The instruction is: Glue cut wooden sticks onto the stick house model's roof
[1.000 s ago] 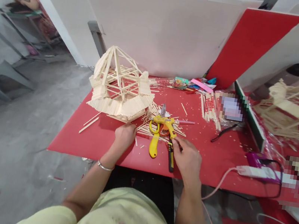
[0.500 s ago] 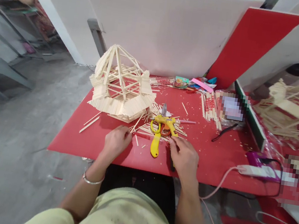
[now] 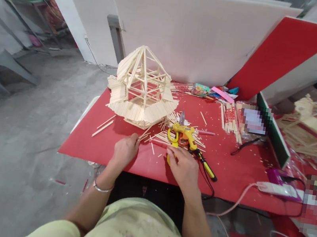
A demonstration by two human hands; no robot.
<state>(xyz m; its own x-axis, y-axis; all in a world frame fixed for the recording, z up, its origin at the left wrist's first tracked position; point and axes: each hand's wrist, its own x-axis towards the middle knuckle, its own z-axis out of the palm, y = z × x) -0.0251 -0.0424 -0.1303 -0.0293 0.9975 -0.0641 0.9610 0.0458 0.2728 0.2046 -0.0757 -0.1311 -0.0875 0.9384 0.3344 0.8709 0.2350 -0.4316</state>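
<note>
sticks [image 3: 144,134] pinched by left hand [image 3: 125,149], left of glue gun [image 3: 184,131], yellow handle [image 3: 169,159] below it part-hidden by right hand [image 3: 184,167], whose grip can't be told

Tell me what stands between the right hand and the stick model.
Loose sticks and a thin red strip lie between the right hand and the stick model. The yellow glue gun lies just right of that path.

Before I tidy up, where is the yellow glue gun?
In the head view, the yellow glue gun lies right of the stick model, among loose sticks, just beyond the right hand.
</note>
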